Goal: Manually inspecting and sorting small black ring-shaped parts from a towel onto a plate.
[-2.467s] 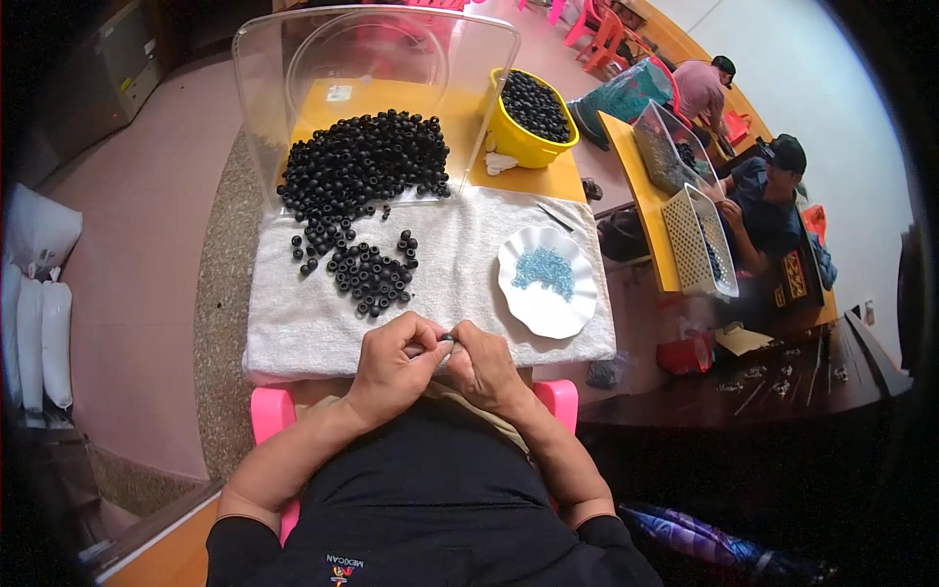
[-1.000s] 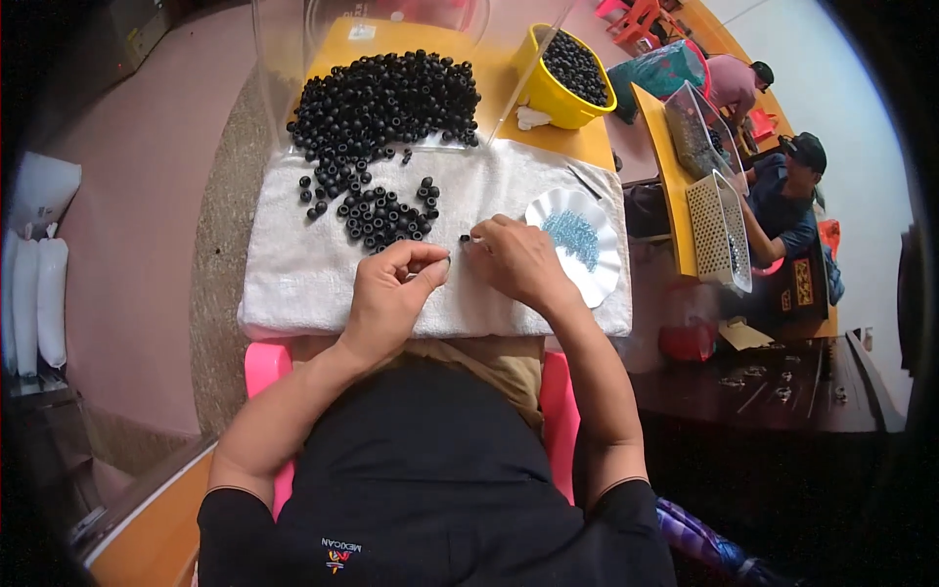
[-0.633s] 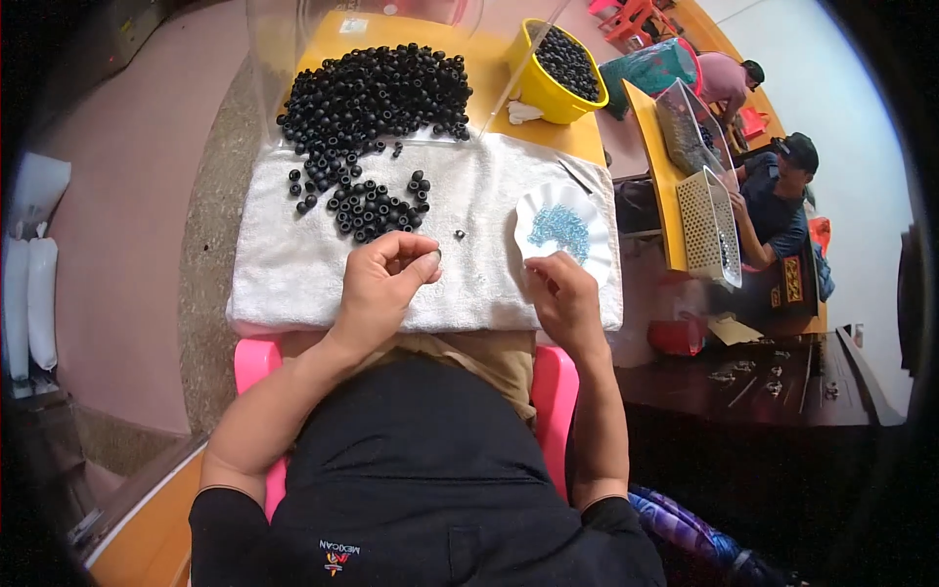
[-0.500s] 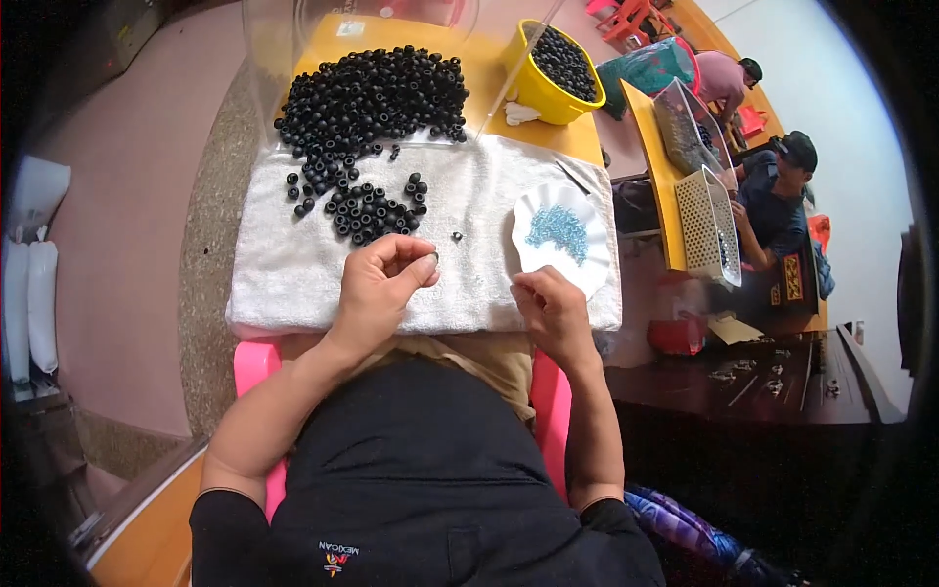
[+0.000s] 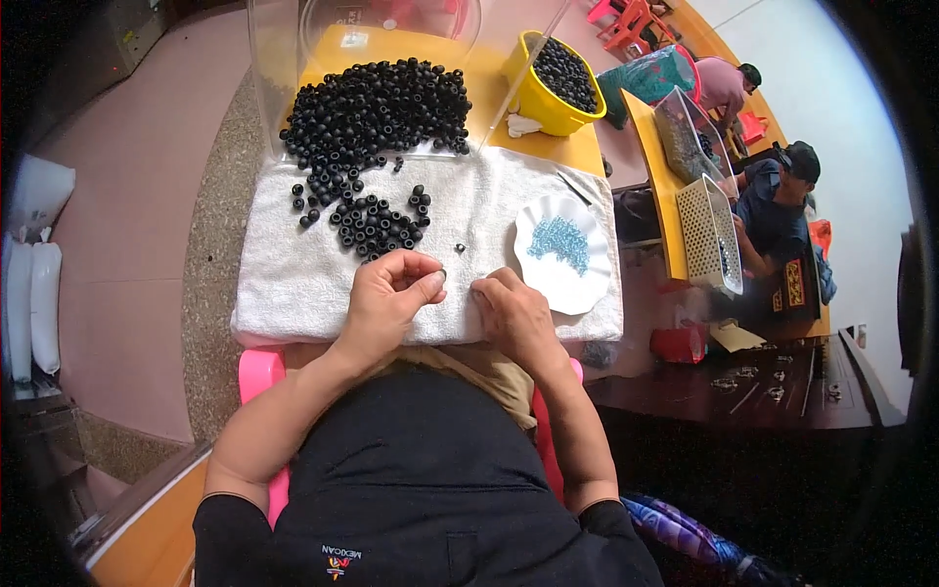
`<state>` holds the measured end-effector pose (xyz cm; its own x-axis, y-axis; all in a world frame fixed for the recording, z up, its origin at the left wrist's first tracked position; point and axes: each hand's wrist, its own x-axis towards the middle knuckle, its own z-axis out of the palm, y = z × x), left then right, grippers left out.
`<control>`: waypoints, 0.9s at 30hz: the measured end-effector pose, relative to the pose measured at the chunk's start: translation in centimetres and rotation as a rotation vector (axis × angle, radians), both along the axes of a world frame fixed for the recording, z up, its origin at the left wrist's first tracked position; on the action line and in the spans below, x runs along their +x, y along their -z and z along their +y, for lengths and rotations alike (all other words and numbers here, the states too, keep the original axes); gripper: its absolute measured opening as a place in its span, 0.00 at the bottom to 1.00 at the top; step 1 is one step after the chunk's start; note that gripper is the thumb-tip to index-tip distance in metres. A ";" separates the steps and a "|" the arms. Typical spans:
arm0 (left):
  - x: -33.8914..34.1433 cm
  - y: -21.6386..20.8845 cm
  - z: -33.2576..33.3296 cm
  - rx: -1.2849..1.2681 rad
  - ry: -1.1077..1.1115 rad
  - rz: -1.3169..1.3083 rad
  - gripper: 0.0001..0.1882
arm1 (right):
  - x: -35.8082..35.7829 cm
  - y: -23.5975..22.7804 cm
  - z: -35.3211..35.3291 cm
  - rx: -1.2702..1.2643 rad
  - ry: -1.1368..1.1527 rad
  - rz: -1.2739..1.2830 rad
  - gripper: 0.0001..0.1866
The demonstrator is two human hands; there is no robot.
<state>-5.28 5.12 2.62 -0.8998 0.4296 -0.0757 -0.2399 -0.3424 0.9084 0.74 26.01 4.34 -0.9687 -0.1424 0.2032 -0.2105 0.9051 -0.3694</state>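
My left hand pinches a small black bead between thumb and forefinger, just above the white towel. To its right, my right hand is closed with the fingertips together, pointing toward the held bead; anything in them is too small or hidden to make out. Beyond my left hand lies a loose cluster of round black beads with holes. One separate small dark piece rests on the towel between the hands. A white scalloped dish holds tiny clear-blue pieces beside my right hand.
A big heap of black beads spills from a clear bin at the back. A yellow tub of dark beads stands back right. Tweezers lie above the dish. At right, a person sits by a perforated white basket.
My right hand has moved left, away from the dish and toward my left hand. The left hand still pinches the bead, nearly in place. The whole view has shifted slightly.
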 end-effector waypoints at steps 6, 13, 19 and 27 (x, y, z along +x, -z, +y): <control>0.4 -0.2 0.2 0.054 0.021 -0.110 0.05 | 0.0 -0.3 -0.2 0.190 -0.074 0.052 0.08; 0.5 0.2 0.4 0.066 0.048 -0.138 0.06 | -0.4 -0.2 0.2 0.211 -0.151 0.035 0.14; 0.8 0.1 0.2 0.130 0.133 -0.221 0.06 | -0.9 -0.3 -0.4 -0.475 -0.167 0.145 0.13; 1.0 -0.2 0.2 0.254 0.235 -0.342 0.06 | -0.6 -0.7 -0.8 -0.755 -0.141 -0.058 0.07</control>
